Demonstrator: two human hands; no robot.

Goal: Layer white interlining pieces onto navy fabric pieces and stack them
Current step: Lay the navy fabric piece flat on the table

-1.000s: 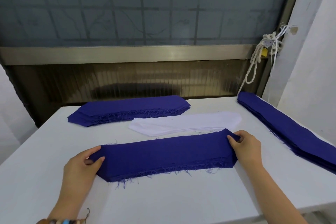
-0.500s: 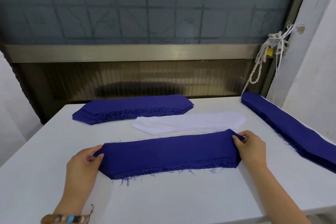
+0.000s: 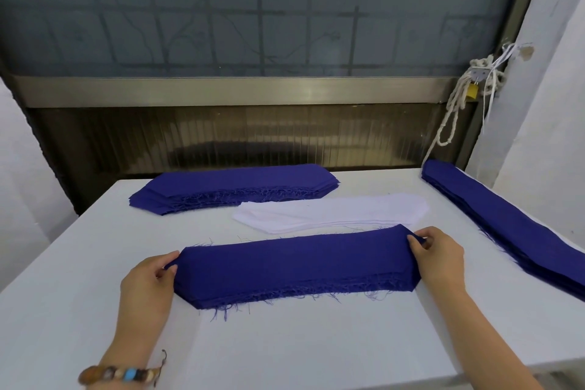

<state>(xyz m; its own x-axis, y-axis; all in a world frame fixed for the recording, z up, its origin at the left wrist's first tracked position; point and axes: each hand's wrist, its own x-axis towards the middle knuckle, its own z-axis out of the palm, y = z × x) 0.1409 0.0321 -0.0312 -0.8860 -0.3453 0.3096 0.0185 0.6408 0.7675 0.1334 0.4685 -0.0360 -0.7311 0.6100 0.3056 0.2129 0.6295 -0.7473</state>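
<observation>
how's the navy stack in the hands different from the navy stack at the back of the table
The near navy stack is gripped at each end by the left hand and right hand; the back navy stack lies untouched. The near navy stack sits in front of the white interlining pile, the back navy stack behind it. Both are long, angled-ended, with frayed front edges.

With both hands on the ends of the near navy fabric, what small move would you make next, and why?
Probably release the right hand and reach for the top sheet of the white interlining pile just behind. The near navy fabric lies flat on the table, its top is bare navy, and the left hand can hold its other end steady.
</observation>
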